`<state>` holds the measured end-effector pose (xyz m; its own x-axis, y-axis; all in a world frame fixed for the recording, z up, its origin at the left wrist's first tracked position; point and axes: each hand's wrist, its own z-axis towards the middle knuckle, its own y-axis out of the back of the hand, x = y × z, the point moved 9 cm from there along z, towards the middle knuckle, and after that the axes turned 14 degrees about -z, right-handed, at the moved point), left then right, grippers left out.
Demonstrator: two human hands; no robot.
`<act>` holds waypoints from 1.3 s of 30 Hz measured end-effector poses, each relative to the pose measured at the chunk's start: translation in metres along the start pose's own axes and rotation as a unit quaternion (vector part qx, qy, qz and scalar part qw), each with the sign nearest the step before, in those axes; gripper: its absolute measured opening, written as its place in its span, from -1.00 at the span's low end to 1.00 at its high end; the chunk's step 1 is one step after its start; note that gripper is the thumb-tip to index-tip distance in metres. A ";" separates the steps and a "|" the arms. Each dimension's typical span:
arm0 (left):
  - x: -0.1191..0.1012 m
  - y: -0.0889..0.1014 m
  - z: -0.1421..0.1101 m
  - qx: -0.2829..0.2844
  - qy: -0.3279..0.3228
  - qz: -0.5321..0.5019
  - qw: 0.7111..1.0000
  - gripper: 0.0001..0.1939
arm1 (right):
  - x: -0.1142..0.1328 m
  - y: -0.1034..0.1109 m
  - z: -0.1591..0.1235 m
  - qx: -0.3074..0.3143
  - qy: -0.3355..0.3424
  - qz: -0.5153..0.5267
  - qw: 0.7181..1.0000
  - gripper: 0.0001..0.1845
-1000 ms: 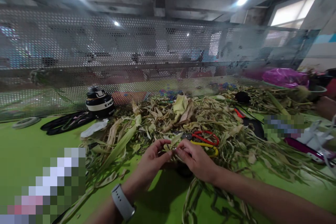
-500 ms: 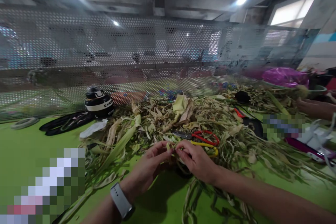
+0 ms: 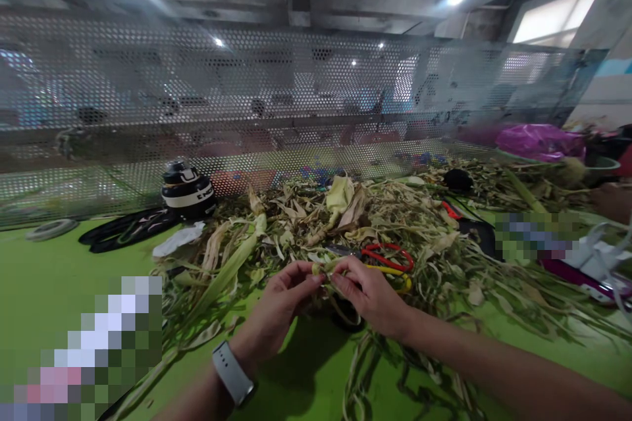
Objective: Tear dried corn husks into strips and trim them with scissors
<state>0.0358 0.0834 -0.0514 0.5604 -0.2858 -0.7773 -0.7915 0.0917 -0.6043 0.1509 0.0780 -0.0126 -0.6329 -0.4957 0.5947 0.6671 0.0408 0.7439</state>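
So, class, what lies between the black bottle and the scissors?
In the head view, dry and green husks lie between the bottle and the scissors.

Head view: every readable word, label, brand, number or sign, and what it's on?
"EN", then perhaps C or G: white band on the black container.
Dark marks on the perforated panel: too blurred to read, maybe not text.
Nothing else legible.

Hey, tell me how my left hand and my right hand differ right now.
Your left hand has a watch at its wrist; your right hand has a bare wrist.
The right hand is beside the scissors; the left hand is farther from them.
The left forearm runs off the bottom edge, the right forearm off the lower right.
Both hands have fingertips at the pale green strip.
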 end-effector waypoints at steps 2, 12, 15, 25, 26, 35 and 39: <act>-0.006 0.002 0.000 -0.019 -0.034 0.010 0.999 -0.78 | -0.002 0.003 -0.001 -0.015 -0.012 -0.037 0.999 -0.76; -0.024 -0.001 -0.005 -0.043 -0.155 0.157 0.974 -0.82 | 0.042 -0.007 -0.017 -0.060 0.217 -0.366 0.903 -0.83; -0.019 -0.008 -0.004 0.000 -0.129 0.194 0.973 -0.82 | 0.050 0.000 -0.018 -0.086 0.247 -0.368 0.892 -0.80; -0.007 -0.027 -0.012 0.089 -0.014 0.100 0.991 -0.85 | 0.015 0.018 -0.003 -0.064 0.031 -0.094 0.993 -0.77; -0.006 -0.027 -0.011 0.085 -0.012 0.101 0.991 -0.82 | 0.010 0.016 -0.002 -0.054 0.007 -0.053 0.997 -0.76; 0.005 -0.008 -0.002 0.041 0.039 -0.029 0.998 -0.87 | -0.005 0.012 0.004 -0.019 -0.059 0.302 0.951 -0.75; 0.005 -0.007 0.000 0.036 0.058 -0.081 0.994 -0.88 | 0.004 0.016 0.002 -0.004 -0.015 0.330 0.944 -0.71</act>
<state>0.0440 0.0811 -0.0515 0.6438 -0.4105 -0.6458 -0.6711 0.1027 -0.7343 0.1579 0.0785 0.0023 -0.0881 -0.3399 0.9363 0.9230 0.3256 0.2050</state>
